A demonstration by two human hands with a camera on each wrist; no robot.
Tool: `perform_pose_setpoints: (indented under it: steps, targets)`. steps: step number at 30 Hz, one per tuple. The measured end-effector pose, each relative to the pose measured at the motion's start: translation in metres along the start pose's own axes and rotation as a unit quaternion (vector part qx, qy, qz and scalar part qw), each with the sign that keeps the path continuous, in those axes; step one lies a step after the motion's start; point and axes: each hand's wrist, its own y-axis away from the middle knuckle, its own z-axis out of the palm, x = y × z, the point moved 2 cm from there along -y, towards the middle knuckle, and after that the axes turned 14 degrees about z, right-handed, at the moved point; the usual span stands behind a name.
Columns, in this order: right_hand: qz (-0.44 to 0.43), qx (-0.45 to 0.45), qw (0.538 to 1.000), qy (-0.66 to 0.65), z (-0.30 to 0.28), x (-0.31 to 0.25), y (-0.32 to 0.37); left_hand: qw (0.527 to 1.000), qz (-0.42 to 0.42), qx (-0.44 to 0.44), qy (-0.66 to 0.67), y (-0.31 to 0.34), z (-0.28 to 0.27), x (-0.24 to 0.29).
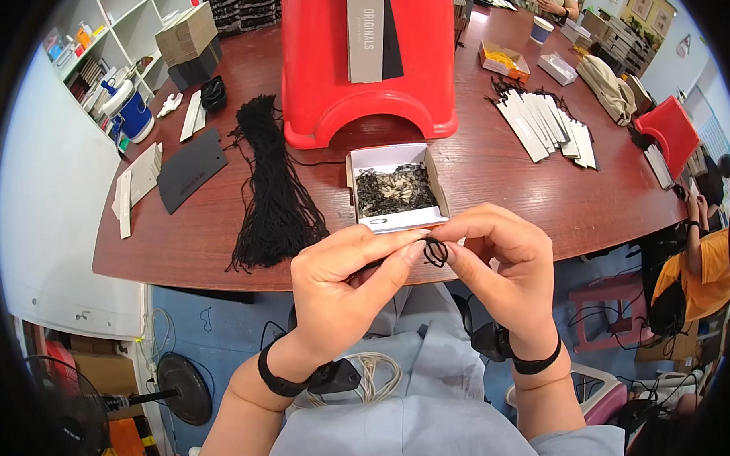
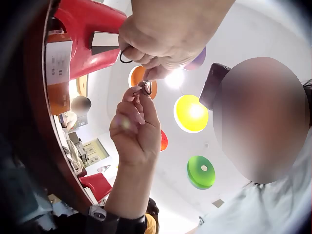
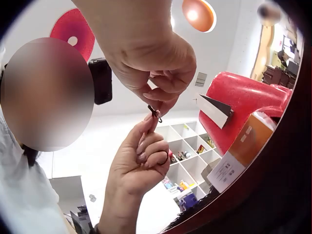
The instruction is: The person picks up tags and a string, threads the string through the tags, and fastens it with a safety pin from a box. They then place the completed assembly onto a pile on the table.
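In front of the chest, both hands meet over a small looped black cord (image 1: 435, 263). My left hand (image 1: 339, 279) pinches the cord between thumb and forefinger, while a strand of it passes by the curled fingers in the left wrist view. From the other side, my right hand (image 1: 504, 261) pinches the same cord, thumb and forefinger at the loop. Fingertips hide part of the cord in each view. Just beyond the hands stands an open white box (image 1: 405, 222) with many small black and brass-coloured safety pins (image 1: 390, 190) inside. One pin (image 1: 378, 221) lies at its near edge.
Left of the box lies a thick bundle of black cords (image 1: 274, 193). Behind it, an upturned red stool (image 1: 369, 107) bears grey tags (image 1: 364, 35). Strung white tags (image 1: 537, 125) lie to the right, dark tags (image 1: 192, 162) to the left. The table's edge (image 1: 194, 280) runs below.
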Motion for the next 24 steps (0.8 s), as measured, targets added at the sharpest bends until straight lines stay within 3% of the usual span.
perform_pose_setpoints:
  steps: [7, 24]
  targets:
    - [0.016, 0.024, 0.999, -0.028, 0.0026, 0.0011, -0.0001, 1.0, 0.004, 0.0, 0.027, 0.0031, 0.0005, -0.006]
    - [0.011, -0.02, 0.998, -0.053, 0.0044, 0.0049, -0.002, 0.999, -0.011, -0.009, 0.051, 0.0027, -0.0021, -0.0062]
